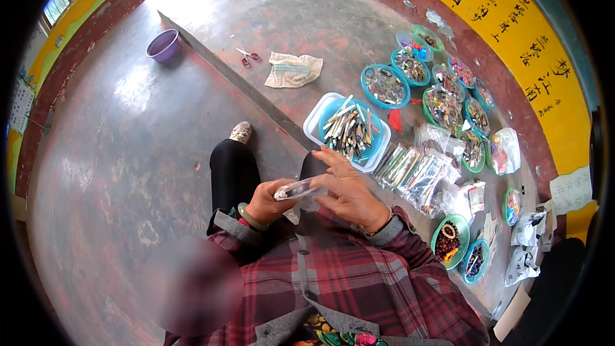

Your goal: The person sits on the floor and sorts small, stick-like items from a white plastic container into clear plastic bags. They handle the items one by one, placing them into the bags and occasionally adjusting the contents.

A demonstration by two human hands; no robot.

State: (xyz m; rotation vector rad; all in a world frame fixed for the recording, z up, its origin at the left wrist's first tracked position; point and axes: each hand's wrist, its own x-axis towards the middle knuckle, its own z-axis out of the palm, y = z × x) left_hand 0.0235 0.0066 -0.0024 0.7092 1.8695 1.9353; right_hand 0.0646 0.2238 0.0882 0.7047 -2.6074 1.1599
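My left hand (266, 204), with a pale green bangle at its wrist, is closed around one end of a small clear plastic bag (296, 189). Something small and whitish shows at the bag's near end, too little to name. My right hand (355, 197) is held against the bag's other side, its fingers stretched and spread apart. Both hands are above my lap. Just beyond the right hand, a blue bowl (379, 129) full of slender pen-like sticks (349, 129) sits in a white tub (312, 123).
Right of me lie bagged bundles of sticks (413, 176). Several bowls of small pieces, including a blue bowl (385, 104), stand toward the wall. A green bowl (437, 243) holds beads. Farther off are a cloth (293, 70), scissors (246, 57) and a purple basin (163, 47). A floor ledge (237, 86) runs ahead.
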